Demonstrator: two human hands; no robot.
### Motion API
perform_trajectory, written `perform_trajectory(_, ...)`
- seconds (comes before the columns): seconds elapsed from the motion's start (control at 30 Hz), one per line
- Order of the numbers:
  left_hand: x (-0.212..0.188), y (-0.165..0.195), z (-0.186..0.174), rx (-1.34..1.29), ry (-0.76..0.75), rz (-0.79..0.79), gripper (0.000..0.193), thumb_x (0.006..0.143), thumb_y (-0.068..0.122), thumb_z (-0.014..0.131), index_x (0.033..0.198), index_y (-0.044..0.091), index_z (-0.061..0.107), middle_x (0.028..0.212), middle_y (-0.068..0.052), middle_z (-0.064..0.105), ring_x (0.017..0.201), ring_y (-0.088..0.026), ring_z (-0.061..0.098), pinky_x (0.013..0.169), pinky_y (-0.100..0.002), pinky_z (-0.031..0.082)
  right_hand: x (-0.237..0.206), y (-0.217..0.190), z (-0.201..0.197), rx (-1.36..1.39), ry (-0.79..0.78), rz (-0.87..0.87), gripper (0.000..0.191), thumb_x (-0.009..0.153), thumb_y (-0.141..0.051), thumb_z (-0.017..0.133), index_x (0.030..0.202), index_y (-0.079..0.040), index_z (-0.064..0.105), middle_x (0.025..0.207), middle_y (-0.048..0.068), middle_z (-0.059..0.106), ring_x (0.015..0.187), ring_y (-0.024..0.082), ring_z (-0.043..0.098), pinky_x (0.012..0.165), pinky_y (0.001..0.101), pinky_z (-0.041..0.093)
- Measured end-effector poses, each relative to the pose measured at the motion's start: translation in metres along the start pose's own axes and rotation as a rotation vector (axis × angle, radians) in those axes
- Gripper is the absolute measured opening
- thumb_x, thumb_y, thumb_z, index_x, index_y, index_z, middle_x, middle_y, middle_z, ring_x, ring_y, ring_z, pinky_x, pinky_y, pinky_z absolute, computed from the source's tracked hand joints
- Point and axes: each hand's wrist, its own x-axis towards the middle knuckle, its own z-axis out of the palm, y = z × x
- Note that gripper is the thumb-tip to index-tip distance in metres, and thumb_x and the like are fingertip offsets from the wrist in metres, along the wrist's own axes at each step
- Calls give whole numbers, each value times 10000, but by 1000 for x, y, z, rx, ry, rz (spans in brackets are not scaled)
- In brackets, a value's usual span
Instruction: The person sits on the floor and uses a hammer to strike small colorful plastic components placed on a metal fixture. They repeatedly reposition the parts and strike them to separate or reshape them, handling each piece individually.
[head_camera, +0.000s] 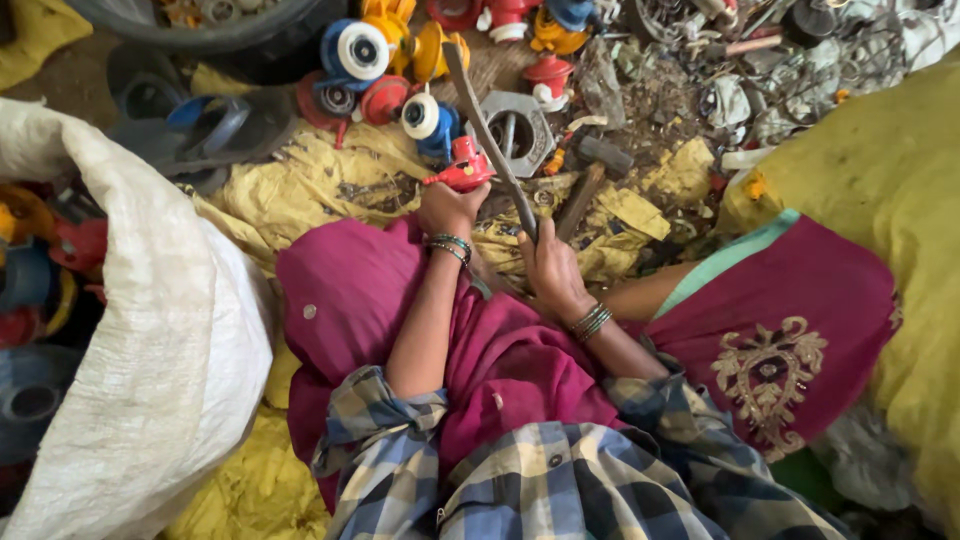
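Observation:
My left hand (450, 208) grips a small red plastic part (464, 170) and holds it against the ground in front of my knees. My right hand (548, 268) is closed on the lower end of a long flat metal bar (487, 135) that slants up and to the left, across the red part. Both wrists wear bangles. A large grey metal hex nut (522, 130) lies just behind the red part. A hammer (592, 170) with a wooden handle rests to the right of the bar.
A heap of blue, red and yellow plastic wheels and caps (385, 60) lies at the top. A white woven sack (150, 330) with more such parts stands at left. Metal scrap (740, 70) covers the top right. Yellow sheeting (300, 190) lies underneath.

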Motion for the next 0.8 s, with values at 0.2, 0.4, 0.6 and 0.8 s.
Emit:
perform_trajectory(0.2, -4, -2, -1, -61, 10, -29, 556, 580, 542, 918, 819, 60, 779, 790, -190, 749, 768, -383, 736, 680, -481, 568, -1, 17, 3, -56, -95, 27, 287, 1066, -256, 557, 1060, -3, 422, 659, 273, 619, 611, 499, 608, 522, 584, 463)
perform_trajectory(0.4, -3, 0, -2, -69, -43, -51, 547, 594, 530, 917, 849, 65, 784, 824, -186, 759, 795, -376, 745, 699, -485, 571, 4, -4, -11, -47, -64, 8, 284, 1053, -248, 590, 1045, -11, 434, 622, 258, 608, 579, 494, 600, 496, 578, 450)
perform_trajectory(0.6, -3, -1, -3, -72, -3, -11, 564, 563, 553, 903, 830, 73, 776, 815, -169, 762, 763, -372, 745, 675, -487, 571, -3, -34, -54, 162, 315, -155, 287, 1050, -188, 567, 1227, 22, 483, 765, 182, 642, 577, 318, 617, 506, 474, 473)
perform_trajectory(0.8, -3, -3, 0, 41, -72, -96, 609, 604, 617, 901, 836, 66, 781, 846, -183, 757, 807, -373, 744, 708, -492, 575, -4, 2, -19, -209, 347, -125, 187, 973, -122, 623, 1085, -29, 506, 807, 158, 644, 595, 289, 622, 495, 422, 506)
